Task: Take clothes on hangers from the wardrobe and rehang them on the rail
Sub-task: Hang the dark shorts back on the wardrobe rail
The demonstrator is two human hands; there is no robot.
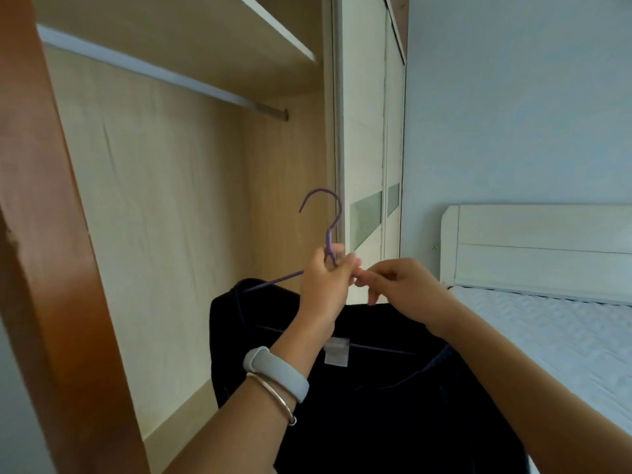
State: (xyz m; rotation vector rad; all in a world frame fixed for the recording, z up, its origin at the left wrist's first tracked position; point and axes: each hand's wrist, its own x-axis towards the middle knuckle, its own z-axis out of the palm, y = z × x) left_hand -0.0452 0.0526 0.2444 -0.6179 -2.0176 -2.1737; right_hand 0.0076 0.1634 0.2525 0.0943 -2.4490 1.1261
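Hidden / unclear:
- The dark garment [393, 405] is cut off by the bottom edge, so its type cannot be made out. A white label [335, 352] shows at the neckline.
- On the purple hanger [329, 234], the hook, the neck, the left shoulder wire and part of the lower bar are visible. The right shoulder wire is hidden behind the hands.
- The right hand [403, 292] has curled fingers, with thumb and forefinger brought together right against the left hand's fingertips. What they pinch, if anything, cannot be told.
- The left end of the rail [164, 71] is hidden behind a brown wooden post [44, 234].

Grip:
- The left hand [323, 285] is closed round the hanger at the base of the neck, hook upright above it.
- The left wrist carries a grey band [277, 372] and a thin metal bangle [273, 395].

Containers:
- The wardrobe [178, 200] stands open, with the rail running under a shelf [205, 39].
- The hanger with the garment on it is held in front of the opening, near its right side. The hook is well below the rail and apart from it.
- A sliding door [364, 165] stands to the right of the opening.

Surroundings:
- A bed [547, 323] with a white headboard [547, 248] is at right.
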